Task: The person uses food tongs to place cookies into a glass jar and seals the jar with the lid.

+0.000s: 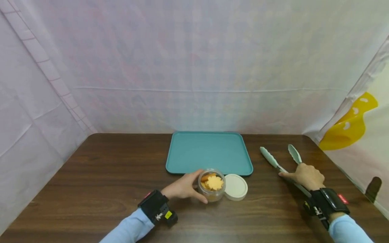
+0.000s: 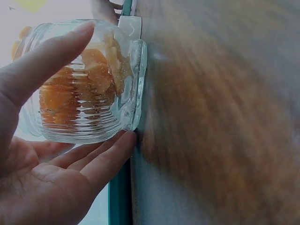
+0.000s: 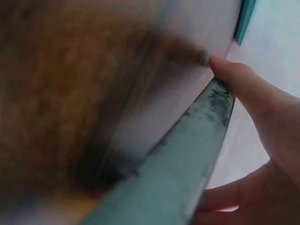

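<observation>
A clear ribbed glass jar (image 1: 211,196) of orange-yellow crackers stands on the table, a flower-shaped cracker (image 1: 214,183) on top. My left hand (image 1: 185,185) holds it from the left, thumb on the near side; in the left wrist view the thumb lies across the glass (image 2: 89,124) and the fingers reach round the other side. Touching or nearly touching the jar on its right is a round white lid (image 1: 236,186). Over at the right, my right hand (image 1: 307,177) grips pale green tongs (image 1: 268,157), their two arms spread apart and tips pointing away from me.
Behind the jar a teal tray (image 1: 209,152) lies at the table's far edge. White patterned cloth (image 1: 194,67) hangs behind and beside the brown wooden table (image 1: 91,189). Something yellow with white spots (image 1: 349,128) shows on the right-hand cloth.
</observation>
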Motion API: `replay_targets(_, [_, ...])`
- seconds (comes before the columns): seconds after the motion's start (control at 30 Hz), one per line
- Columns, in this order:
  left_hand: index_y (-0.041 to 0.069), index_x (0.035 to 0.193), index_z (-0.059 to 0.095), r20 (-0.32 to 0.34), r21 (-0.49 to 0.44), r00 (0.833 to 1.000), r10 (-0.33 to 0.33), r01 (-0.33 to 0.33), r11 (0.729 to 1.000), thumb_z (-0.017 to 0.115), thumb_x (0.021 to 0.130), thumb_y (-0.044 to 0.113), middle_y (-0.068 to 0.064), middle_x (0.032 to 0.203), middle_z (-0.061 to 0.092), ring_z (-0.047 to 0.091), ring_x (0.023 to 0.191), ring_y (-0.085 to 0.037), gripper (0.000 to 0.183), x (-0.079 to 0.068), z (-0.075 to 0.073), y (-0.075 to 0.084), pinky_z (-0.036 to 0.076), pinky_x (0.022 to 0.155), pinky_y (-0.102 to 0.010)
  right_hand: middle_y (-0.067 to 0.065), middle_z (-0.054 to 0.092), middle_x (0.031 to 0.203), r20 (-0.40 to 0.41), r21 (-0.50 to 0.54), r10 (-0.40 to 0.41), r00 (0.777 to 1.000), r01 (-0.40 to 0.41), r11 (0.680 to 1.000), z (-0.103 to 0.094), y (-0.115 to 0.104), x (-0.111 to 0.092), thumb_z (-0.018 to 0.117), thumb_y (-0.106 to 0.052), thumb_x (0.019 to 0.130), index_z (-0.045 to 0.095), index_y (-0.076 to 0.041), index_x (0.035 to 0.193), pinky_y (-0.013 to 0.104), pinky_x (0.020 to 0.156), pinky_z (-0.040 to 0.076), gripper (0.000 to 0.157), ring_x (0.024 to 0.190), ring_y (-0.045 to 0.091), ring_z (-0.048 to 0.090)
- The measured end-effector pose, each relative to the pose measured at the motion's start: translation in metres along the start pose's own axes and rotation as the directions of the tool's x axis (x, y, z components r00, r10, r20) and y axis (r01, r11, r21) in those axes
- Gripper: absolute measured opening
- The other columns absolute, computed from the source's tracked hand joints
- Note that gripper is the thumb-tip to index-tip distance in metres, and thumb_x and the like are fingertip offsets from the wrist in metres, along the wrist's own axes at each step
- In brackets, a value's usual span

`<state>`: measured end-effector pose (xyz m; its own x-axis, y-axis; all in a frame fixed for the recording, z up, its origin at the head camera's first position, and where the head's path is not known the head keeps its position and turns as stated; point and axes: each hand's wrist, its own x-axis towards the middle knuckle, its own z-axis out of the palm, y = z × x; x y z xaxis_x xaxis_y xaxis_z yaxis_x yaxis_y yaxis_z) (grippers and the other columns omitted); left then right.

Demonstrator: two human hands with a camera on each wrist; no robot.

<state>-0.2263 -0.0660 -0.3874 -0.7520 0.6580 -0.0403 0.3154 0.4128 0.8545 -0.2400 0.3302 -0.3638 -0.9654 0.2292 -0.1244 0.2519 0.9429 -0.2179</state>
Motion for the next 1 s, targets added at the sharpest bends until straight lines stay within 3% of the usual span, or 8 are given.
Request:
replay_targets(0.4, [0.005, 0.133, 0.033, -0.015, 0.049, 1.000, 0.002, -0.001, 0.999, 0.080, 0.065, 0.020, -0.012, 0.130, 0.043, 0.039, 0.121, -0.026, 0.085, 0.000, 0.000, 0.000, 0.038, 0.099, -0.038, 0.020, 0.041, 0.067, 0.051, -0.019, 0.017, 0.999, -0.016, 1.000, 0.002, 0.000, -0.002, 0.054, -0.078, 0.057, 0.051, 0.002, 0.067, 0.039, 0.047, 0.040, 0.081, 0.060, 0.030, 0.045])
replay_targets(0.5, [0.005, 0.133, 0.034, -0.012, 0.045, 1.000, 0.007, -0.007, 0.999, 0.080, 0.065, 0.020, -0.011, 0.130, 0.043, 0.040, 0.121, -0.026, 0.084, 0.000, 0.001, -0.001, 0.038, 0.099, -0.037, 0.026, 0.038, 0.071, 0.018, -0.028, -0.051, 0.999, 0.051, 0.998, 0.002, -0.002, -0.004, 0.054, -0.075, 0.062, 0.050, 0.006, 0.070, 0.043, 0.048, 0.039, 0.082, 0.065, 0.037, 0.042])
replay_targets(0.57, [0.006, 0.132, 0.034, -0.012, 0.044, 1.000, 0.010, -0.009, 0.999, 0.080, 0.065, 0.020, -0.011, 0.129, 0.044, 0.040, 0.121, -0.025, 0.083, 0.000, 0.001, -0.001, 0.039, 0.098, -0.036, 0.030, 0.038, 0.074, -0.073, -0.033, -0.142, 0.987, 0.140, 0.990, 0.004, -0.006, -0.006, 0.056, -0.071, 0.066, 0.049, 0.011, 0.076, 0.044, 0.047, 0.038, 0.082, 0.066, 0.040, 0.040])
replay_targets(0.63, [0.005, 0.132, 0.034, -0.011, 0.044, 1.000, 0.009, -0.009, 0.999, 0.080, 0.065, 0.020, -0.011, 0.129, 0.044, 0.040, 0.120, -0.025, 0.083, 0.000, 0.001, -0.001, 0.040, 0.098, -0.035, 0.035, 0.040, 0.081, -0.196, -0.043, -0.266, 0.944, 0.263, 0.964, 0.007, -0.014, -0.008, 0.060, -0.063, 0.069, 0.050, 0.016, 0.089, 0.049, 0.048, 0.041, 0.082, 0.071, 0.045, 0.040])
replay_targets(0.7, [0.005, 0.133, 0.033, -0.009, 0.035, 1.000, 0.006, -0.006, 0.999, 0.080, 0.065, 0.020, -0.011, 0.129, 0.044, 0.040, 0.121, -0.025, 0.084, 0.000, 0.001, -0.001, 0.040, 0.097, -0.034, 0.037, 0.045, 0.088, -0.302, -0.043, -0.397, 0.867, 0.403, 0.914, 0.009, -0.026, -0.011, 0.066, -0.053, 0.071, 0.050, 0.016, 0.102, 0.052, 0.053, 0.044, 0.077, 0.077, 0.048, 0.044])
replay_targets(0.8, [0.006, 0.133, 0.033, -0.007, 0.024, 1.000, -0.001, 0.001, 1.000, 0.079, 0.065, 0.020, -0.011, 0.129, 0.044, 0.040, 0.121, -0.025, 0.083, -0.001, 0.000, -0.001, 0.041, 0.097, -0.033, 0.037, 0.047, 0.108, -0.308, -0.015, -0.550, 0.776, 0.574, 0.819, 0.014, -0.048, -0.019, 0.067, -0.044, 0.075, 0.045, 0.013, 0.119, 0.056, 0.068, 0.047, 0.076, 0.094, 0.049, 0.048])
replay_targets(0.87, [0.007, 0.133, 0.034, -0.007, 0.018, 1.000, 0.000, 0.000, 1.000, 0.079, 0.065, 0.020, -0.010, 0.129, 0.044, 0.040, 0.121, -0.025, 0.082, -0.001, 0.000, -0.001, 0.041, 0.097, -0.033, 0.033, 0.047, 0.113, -0.250, 0.028, -0.618, 0.746, 0.643, 0.765, 0.018, -0.063, -0.026, 0.065, -0.044, 0.076, 0.045, 0.010, 0.122, 0.053, 0.076, 0.047, 0.073, 0.099, 0.044, 0.050])
replay_targets(1.0, [0.007, 0.132, 0.034, -0.006, 0.007, 1.000, 0.004, -0.004, 1.000, 0.079, 0.065, 0.019, -0.010, 0.129, 0.044, 0.040, 0.120, -0.025, 0.081, -0.001, 0.001, -0.001, 0.042, 0.095, -0.031, 0.028, 0.046, 0.119, -0.119, 0.075, -0.686, 0.718, 0.695, 0.715, 0.029, -0.088, -0.043, 0.059, -0.053, 0.077, 0.045, 0.006, 0.124, 0.048, 0.078, 0.049, 0.076, 0.104, 0.040, 0.050])
